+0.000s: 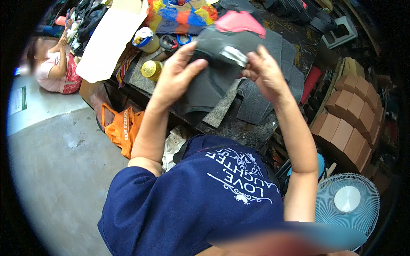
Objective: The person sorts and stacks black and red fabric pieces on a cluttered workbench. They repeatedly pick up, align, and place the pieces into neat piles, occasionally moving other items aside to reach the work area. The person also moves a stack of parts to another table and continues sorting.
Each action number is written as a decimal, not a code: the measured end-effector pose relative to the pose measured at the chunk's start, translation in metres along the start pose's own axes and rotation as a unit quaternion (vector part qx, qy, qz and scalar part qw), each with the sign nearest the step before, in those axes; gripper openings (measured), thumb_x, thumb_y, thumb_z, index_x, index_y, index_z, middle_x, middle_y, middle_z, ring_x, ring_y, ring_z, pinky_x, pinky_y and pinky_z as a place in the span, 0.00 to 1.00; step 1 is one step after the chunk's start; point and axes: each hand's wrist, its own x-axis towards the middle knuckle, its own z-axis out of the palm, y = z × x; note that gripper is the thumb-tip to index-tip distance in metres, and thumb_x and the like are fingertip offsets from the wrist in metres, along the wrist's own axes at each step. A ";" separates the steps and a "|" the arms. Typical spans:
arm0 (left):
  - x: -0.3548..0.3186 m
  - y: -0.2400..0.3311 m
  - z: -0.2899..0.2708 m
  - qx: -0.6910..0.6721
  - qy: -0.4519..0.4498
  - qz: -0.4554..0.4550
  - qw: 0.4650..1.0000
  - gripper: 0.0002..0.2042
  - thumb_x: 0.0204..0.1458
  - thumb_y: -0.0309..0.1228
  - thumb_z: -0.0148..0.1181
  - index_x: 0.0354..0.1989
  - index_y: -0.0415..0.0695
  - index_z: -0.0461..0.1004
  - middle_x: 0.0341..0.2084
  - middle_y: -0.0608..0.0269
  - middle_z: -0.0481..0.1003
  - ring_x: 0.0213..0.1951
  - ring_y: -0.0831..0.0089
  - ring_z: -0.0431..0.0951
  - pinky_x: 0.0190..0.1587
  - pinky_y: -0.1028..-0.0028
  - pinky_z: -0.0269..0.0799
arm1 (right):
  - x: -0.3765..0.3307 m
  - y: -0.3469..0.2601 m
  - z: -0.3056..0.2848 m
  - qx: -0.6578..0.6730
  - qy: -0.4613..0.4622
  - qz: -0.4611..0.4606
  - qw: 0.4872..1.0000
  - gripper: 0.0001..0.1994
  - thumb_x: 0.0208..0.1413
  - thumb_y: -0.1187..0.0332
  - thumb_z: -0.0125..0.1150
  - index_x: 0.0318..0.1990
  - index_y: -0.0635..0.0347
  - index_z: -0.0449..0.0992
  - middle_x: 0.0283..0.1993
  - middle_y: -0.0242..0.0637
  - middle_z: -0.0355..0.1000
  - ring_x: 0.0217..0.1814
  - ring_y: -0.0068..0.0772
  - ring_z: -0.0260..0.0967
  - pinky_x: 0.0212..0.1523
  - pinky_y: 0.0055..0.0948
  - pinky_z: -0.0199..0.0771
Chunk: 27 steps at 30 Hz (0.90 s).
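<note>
Holding a dark grey sheet (213, 81) up over the workbench (252, 128), I pinch its top edge between my left hand (177, 72) and right hand (267, 72), set apart at either end. Below the workbench's near edge, bare concrete floor (60, 170) opens leftward; stacked brown boxes (350, 115) crowd its right side.

Stack of plain brown cardboard boxes (352, 117) lined up on the right. There's a silvery-white rectangular label (234, 56) on the dark piece being held, and a green-white sign (18, 100) flat on the floor at far left.
</note>
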 end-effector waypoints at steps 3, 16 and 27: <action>0.012 -0.035 -0.029 0.050 0.052 -0.071 0.995 0.23 0.56 0.27 0.57 0.60 0.37 0.61 0.52 0.56 0.71 0.53 0.70 0.70 0.56 0.72 0.64 | 0.009 0.025 -0.013 -0.289 -0.037 0.035 0.956 0.28 0.59 0.65 0.57 0.66 0.55 0.56 0.49 0.38 0.70 0.43 0.23 0.68 0.42 0.23 0.70; 0.085 -0.041 0.032 0.611 0.081 0.206 0.760 0.23 0.40 0.22 0.59 0.50 0.43 0.70 0.45 0.49 0.70 0.48 0.52 0.70 0.50 0.63 0.68 | -0.074 0.037 -0.085 -0.739 0.055 -0.008 0.671 0.20 0.45 0.67 0.66 0.49 0.57 0.73 0.49 0.37 0.70 0.54 0.41 0.66 0.53 0.36 0.69; 0.284 -0.152 0.114 0.682 -0.060 -0.093 0.723 0.31 0.44 0.58 0.61 0.58 0.65 0.66 0.63 0.48 0.53 0.62 0.29 0.51 0.45 0.34 0.68 | -0.075 0.039 -0.083 -0.729 0.070 0.006 0.681 0.22 0.43 0.65 0.67 0.49 0.56 0.73 0.50 0.37 0.69 0.55 0.40 0.66 0.54 0.35 0.69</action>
